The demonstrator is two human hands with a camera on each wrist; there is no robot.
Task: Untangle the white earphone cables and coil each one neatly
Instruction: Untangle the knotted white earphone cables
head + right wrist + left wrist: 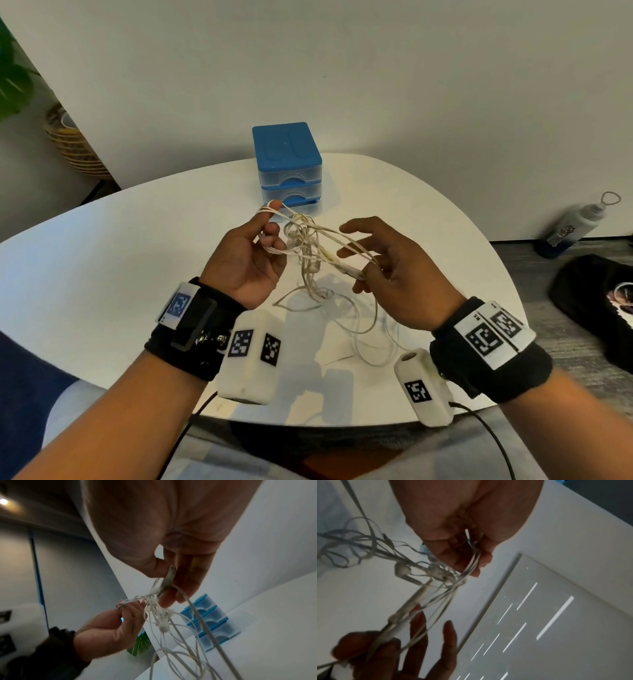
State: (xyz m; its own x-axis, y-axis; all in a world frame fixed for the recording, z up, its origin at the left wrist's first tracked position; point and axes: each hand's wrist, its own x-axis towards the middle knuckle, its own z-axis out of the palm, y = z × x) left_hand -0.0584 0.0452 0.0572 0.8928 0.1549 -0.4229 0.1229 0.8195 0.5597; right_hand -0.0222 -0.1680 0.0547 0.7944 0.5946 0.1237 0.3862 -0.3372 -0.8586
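Above the white round table (102,260), our left hand (246,260) hooks loops of the thin, limp white earphone cables (308,240) while our right hand (387,270) pinches strands; grip near the knot, gently.

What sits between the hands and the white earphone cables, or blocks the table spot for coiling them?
Nothing visible. The left hand and right hand both already hold the tangled white earphone cables above the white rounded table. The blue plastic drawer box stands behind the tangle, apart from it.
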